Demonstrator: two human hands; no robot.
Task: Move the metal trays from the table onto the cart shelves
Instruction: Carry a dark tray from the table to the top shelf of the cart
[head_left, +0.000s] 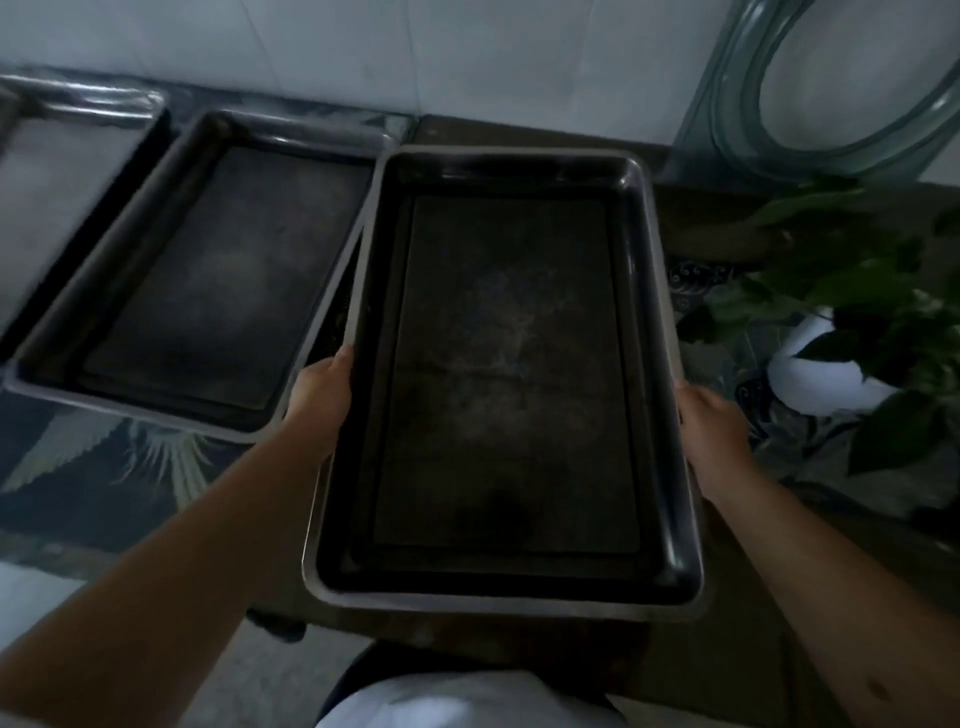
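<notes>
Dark rectangular metal tray with a grey rolled rim (511, 374), held by both long sides, near end out past the front edge of the bench (78, 467), far end over its surface; whether lifted clear of the bench or resting on it, cannot tell. Left hand (319, 402) gripping the left rim about halfway along, thumb on top of the rim, fingers hidden under the tray. Right hand (714, 431) gripping the right rim at nearly the same level, thumb on the rim, fingers curled below and out of sight. Both forearms bare, reaching in from the lower corners of the view. Tray empty inside, bottom dull and marked with pale scratches. Just to its left, second dark rectangular metal tray (202, 280) lying flat on the bench, turned at an angle, its right corner close to or under the rim of the held tray. Further left, third metal tray with a paler grey bottom (62, 192), only partly in view and blurred. Bench covered with a dark patterned cloth showing pale feather-like shapes. On the right, green leafy plant in a white round pot (831, 364), near the right hand but apart from it. Behind the plant, large clear glass vessel (810, 104) against the pale wall.
</notes>
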